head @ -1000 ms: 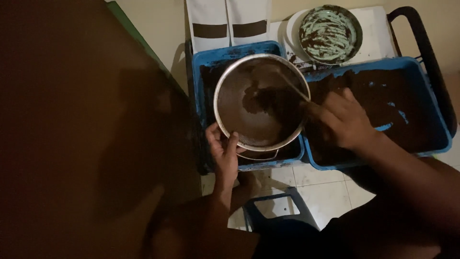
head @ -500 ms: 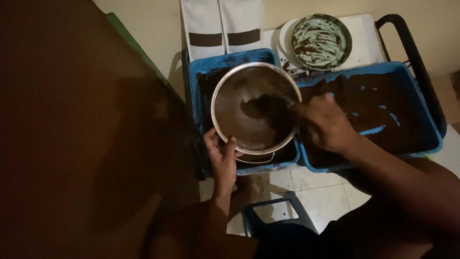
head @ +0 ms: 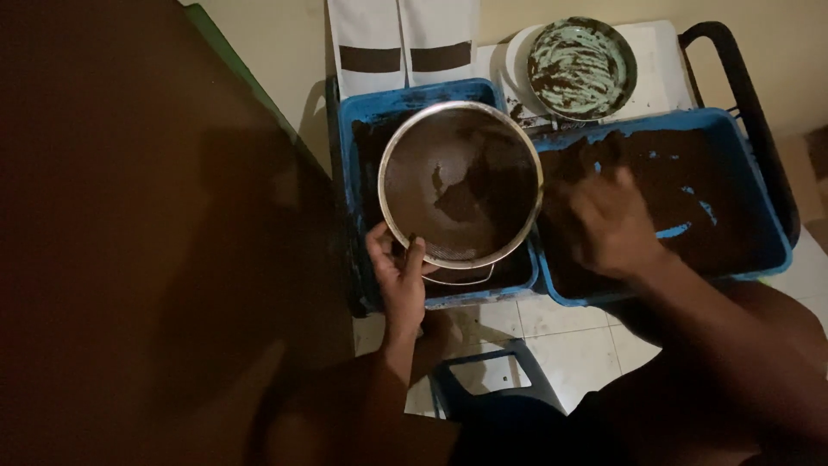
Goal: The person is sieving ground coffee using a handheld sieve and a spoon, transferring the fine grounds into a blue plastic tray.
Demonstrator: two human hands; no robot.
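Tiled floor; sieve [head: 461, 183] between 2 hands [head: 398, 274].

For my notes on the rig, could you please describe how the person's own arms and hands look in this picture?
Both are bare: no gloves, sleeves, watch or rings can be made out. The left hand and its forearm show uncovered up to the bottom of the picture. The right hand is blurred, so its fingers cannot be told apart clearly; its forearm is also uncovered. The light is dim, so finer marks are not visible.
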